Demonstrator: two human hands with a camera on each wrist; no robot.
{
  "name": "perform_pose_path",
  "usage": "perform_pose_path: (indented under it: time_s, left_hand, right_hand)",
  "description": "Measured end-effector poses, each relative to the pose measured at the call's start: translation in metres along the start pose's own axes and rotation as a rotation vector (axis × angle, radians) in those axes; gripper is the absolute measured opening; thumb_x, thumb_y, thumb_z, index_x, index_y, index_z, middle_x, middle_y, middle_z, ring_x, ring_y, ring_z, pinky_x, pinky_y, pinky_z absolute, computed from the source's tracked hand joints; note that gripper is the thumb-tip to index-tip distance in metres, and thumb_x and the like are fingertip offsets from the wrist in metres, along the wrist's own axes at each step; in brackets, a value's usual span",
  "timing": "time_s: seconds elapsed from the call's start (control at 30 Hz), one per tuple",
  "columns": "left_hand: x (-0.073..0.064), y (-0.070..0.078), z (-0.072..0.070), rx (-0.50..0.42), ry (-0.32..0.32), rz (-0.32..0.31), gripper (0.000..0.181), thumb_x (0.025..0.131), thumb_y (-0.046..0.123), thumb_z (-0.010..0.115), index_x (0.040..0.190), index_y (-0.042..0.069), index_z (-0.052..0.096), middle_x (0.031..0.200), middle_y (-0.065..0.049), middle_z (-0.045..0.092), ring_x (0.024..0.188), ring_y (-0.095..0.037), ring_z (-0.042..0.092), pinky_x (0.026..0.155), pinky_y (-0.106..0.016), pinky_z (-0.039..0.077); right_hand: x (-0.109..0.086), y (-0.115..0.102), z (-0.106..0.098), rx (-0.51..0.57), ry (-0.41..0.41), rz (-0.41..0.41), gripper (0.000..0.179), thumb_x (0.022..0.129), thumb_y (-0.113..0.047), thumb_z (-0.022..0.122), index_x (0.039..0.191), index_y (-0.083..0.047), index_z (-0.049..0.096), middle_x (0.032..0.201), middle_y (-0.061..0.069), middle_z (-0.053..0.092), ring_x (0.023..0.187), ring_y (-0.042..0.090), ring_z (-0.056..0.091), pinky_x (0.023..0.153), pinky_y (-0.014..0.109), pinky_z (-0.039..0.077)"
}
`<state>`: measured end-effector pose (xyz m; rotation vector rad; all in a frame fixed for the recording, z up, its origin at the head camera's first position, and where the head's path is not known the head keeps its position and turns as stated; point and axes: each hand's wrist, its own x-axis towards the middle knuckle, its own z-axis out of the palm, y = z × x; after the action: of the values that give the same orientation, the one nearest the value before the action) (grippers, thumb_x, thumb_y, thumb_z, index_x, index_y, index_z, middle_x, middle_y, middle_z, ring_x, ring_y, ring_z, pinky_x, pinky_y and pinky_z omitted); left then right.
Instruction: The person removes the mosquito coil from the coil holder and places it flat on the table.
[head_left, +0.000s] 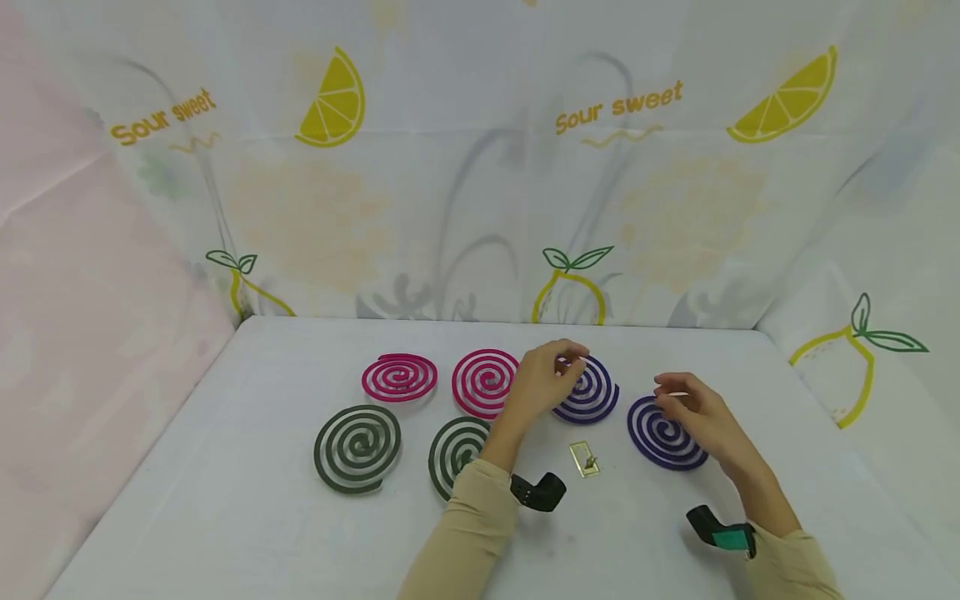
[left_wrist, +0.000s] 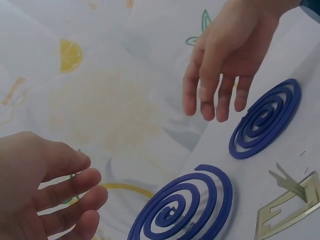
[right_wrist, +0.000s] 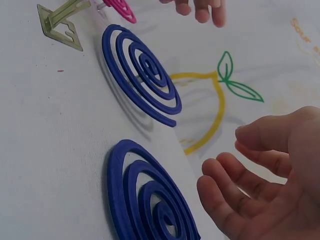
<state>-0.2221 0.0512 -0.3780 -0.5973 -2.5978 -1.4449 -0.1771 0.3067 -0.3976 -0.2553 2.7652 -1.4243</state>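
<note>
My left hand [head_left: 542,379] hovers beside the farther blue mosquito coil [head_left: 597,400], its fingers loosely bent and nothing between them. Over the nearer blue mosquito coil [head_left: 651,433] is my right hand [head_left: 693,408], also holding nothing, with a gap between thumb and fingers. The right wrist view shows that hand [right_wrist: 265,175] apart from the coil [right_wrist: 117,185] below it. Between the arms lies a small gold metal coil stand [left_wrist: 267,225], a flat plate with a prong bent up.
Two pink coils [head_left: 400,377] lie at the back, left of my left hand. Two dark green coils [head_left: 357,448] are nearer, one partly covered by my left sleeve [head_left: 468,521]. A printed cloth [head_left: 450,167] hangs behind the white table [head_left: 210,500].
</note>
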Motion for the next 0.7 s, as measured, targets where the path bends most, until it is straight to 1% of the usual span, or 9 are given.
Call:
perform_pose_path:
  time_s: [0.1, 0.2, 0.27, 0.37, 0.47, 0.6, 0.7]
  left_hand:
    - [0.001, -0.006, -0.006, -0.03, 0.054, -0.027, 0.02, 0.092, 0.017, 0.058, 0.109, 0.015, 0.069, 0.1, -0.001, 0.069, 0.085, -0.013, 0.062, 0.068, -0.018, 0.047]
    - [0.001, -0.013, -0.008, -0.062, 0.093, -0.05, 0.023, 0.091, 0.014, 0.057, 0.112, 0.013, 0.067, 0.104, -0.005, 0.067, 0.093, -0.017, 0.064, 0.073, -0.021, 0.05]
    - [0.002, -0.017, -0.007, -0.07, 0.11, -0.053, 0.026, 0.091, 0.013, 0.058, 0.115, 0.011, 0.066, 0.108, -0.007, 0.066, 0.099, -0.02, 0.063, 0.079, -0.025, 0.051]
    - [0.003, -0.022, -0.005, -0.05, 0.116, -0.045, 0.032, 0.09, 0.012, 0.058, 0.121, 0.007, 0.062, 0.115, -0.012, 0.063, 0.107, -0.026, 0.06, 0.087, -0.034, 0.05]
    - [0.002, -0.026, -0.002, -0.022, 0.093, -0.052, 0.037, 0.09, 0.013, 0.057, 0.127, 0.005, 0.058, 0.12, -0.016, 0.06, 0.112, -0.029, 0.056, 0.092, -0.041, 0.048]
    - [0.0, -0.028, 0.001, 0.007, 0.023, -0.09, 0.041, 0.092, 0.014, 0.054, 0.132, 0.004, 0.053, 0.127, -0.019, 0.056, 0.119, -0.032, 0.053, 0.099, -0.045, 0.044]
    - [0.0, -0.028, 0.003, 0.023, -0.024, -0.116, 0.043, 0.093, 0.015, 0.054, 0.134, 0.004, 0.05, 0.133, -0.02, 0.052, 0.125, -0.033, 0.049, 0.105, -0.045, 0.04]
  right_hand:
    - [0.003, -0.001, 0.004, 0.023, -0.027, 0.003, 0.041, 0.099, -0.022, 0.049, 0.132, 0.001, 0.042, 0.124, 0.024, 0.051, 0.097, 0.002, 0.059, 0.079, 0.014, 0.05]
    - [0.005, -0.002, 0.008, 0.037, -0.038, 0.019, 0.042, 0.099, -0.023, 0.049, 0.133, 0.0, 0.042, 0.126, 0.024, 0.05, 0.1, 0.005, 0.06, 0.08, 0.016, 0.051]
    - [0.007, -0.002, 0.01, 0.046, -0.052, 0.029, 0.043, 0.099, -0.023, 0.049, 0.134, 0.0, 0.041, 0.127, 0.023, 0.049, 0.102, 0.012, 0.061, 0.081, 0.017, 0.052]
    - [0.01, -0.004, 0.014, 0.058, -0.087, 0.052, 0.045, 0.098, -0.026, 0.05, 0.136, -0.002, 0.04, 0.13, 0.022, 0.047, 0.109, 0.026, 0.059, 0.082, 0.02, 0.051]
    - [0.013, -0.005, 0.016, 0.071, -0.128, 0.064, 0.049, 0.098, -0.027, 0.05, 0.138, -0.003, 0.037, 0.132, 0.023, 0.045, 0.113, 0.036, 0.056, 0.084, 0.023, 0.051]
    - [0.018, -0.007, 0.021, 0.099, -0.161, 0.089, 0.053, 0.098, -0.027, 0.05, 0.141, -0.001, 0.031, 0.135, 0.026, 0.041, 0.114, 0.037, 0.055, 0.088, 0.032, 0.052]
    - [0.022, -0.008, 0.025, 0.112, -0.165, 0.103, 0.056, 0.098, -0.026, 0.05, 0.143, -0.001, 0.027, 0.136, 0.027, 0.039, 0.114, 0.037, 0.055, 0.09, 0.036, 0.052]
